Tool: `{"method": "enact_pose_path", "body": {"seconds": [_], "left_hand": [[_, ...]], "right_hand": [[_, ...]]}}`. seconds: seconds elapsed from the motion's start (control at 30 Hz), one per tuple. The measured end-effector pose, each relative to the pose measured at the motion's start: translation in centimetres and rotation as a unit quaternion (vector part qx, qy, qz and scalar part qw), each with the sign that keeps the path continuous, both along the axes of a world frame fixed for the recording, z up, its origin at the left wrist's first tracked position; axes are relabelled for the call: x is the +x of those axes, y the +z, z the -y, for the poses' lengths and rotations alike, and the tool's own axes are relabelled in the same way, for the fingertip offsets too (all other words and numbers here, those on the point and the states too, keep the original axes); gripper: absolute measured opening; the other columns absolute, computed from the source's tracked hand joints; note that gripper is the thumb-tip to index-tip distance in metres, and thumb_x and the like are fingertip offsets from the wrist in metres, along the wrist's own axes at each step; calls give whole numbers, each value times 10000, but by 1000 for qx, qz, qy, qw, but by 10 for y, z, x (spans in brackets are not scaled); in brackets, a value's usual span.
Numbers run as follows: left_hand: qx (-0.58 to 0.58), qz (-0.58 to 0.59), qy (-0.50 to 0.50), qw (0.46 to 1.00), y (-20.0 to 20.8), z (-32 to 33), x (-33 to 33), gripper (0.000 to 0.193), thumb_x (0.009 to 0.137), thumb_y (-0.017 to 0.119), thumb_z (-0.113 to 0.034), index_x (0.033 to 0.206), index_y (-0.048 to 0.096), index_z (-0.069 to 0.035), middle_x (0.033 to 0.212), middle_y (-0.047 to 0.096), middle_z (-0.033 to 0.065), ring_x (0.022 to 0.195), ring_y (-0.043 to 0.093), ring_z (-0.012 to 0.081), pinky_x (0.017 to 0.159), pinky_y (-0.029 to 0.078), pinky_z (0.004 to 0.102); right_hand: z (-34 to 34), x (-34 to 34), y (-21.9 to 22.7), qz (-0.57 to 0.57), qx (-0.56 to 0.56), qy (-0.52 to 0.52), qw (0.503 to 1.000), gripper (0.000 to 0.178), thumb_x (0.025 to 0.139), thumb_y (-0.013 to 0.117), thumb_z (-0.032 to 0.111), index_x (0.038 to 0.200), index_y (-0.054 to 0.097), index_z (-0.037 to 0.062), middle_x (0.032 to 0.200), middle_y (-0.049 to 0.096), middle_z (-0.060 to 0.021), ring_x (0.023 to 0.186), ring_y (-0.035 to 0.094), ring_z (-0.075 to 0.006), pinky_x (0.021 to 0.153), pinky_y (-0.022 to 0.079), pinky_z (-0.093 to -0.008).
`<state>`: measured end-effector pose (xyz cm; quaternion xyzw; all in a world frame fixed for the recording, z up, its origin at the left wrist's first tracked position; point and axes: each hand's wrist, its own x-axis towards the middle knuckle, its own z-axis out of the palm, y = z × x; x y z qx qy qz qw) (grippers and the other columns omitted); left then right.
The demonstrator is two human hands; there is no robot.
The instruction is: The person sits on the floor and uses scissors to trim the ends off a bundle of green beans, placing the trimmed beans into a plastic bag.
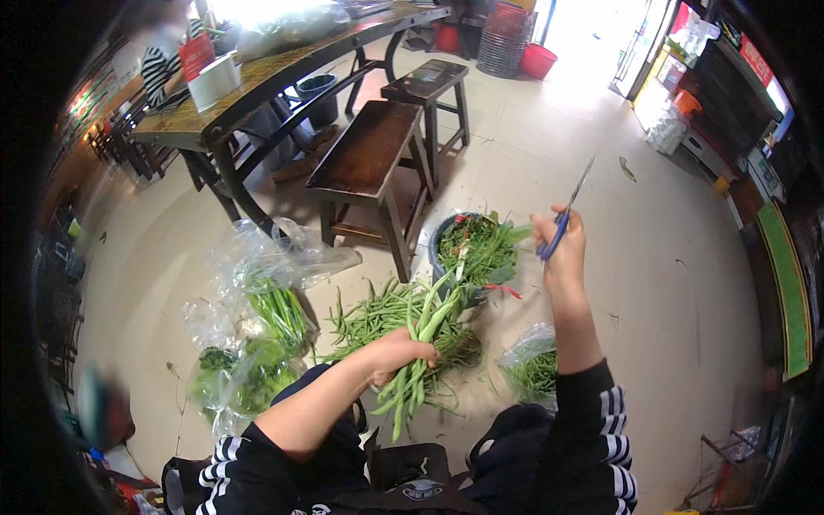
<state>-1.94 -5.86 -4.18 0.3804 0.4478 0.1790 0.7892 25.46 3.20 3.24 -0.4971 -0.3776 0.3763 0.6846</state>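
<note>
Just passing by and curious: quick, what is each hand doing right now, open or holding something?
Left hand: closed around a bunch of green beans.
Right hand: closed on blue-handled scissors, raised with blades pointing up.

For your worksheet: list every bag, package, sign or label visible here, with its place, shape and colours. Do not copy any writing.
Clear plastic bags: floor, left; crumpled, holding greens.
Small clear bag: floor, below right forearm; green beans inside.
Red sign: table, upper left; upright rectangle.
White packages: floor, right wall; stacked.
</note>
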Motion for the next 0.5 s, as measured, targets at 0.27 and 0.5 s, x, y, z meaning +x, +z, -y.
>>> {"method": "enact_pose_path", "body": {"seconds": [0.27, 0.5], "left_hand": [[-84, 120, 25, 989, 22, -5, -1, 292, 848, 652, -40, 1121, 553, -71, 910, 641, 51, 801, 613, 132, 713, 537, 289], [-78, 317, -7, 945, 40, 2, 2, 663, 796, 548, -2, 1435, 384, -64, 1095, 590, 78, 837, 570, 144, 740, 536, 315]], "right_hand": [[-47, 6, -28, 284, -155, 51, 945, 404, 801, 712, 50, 1136, 496, -10, 860, 664, -79, 663, 616, -107, 554, 460, -222], [61, -33, 2, 109, -181, 210, 955, 385, 843, 723, 187, 1103, 490, 24, 897, 673, -91, 621, 576, -106, 520, 432, -215]]}}
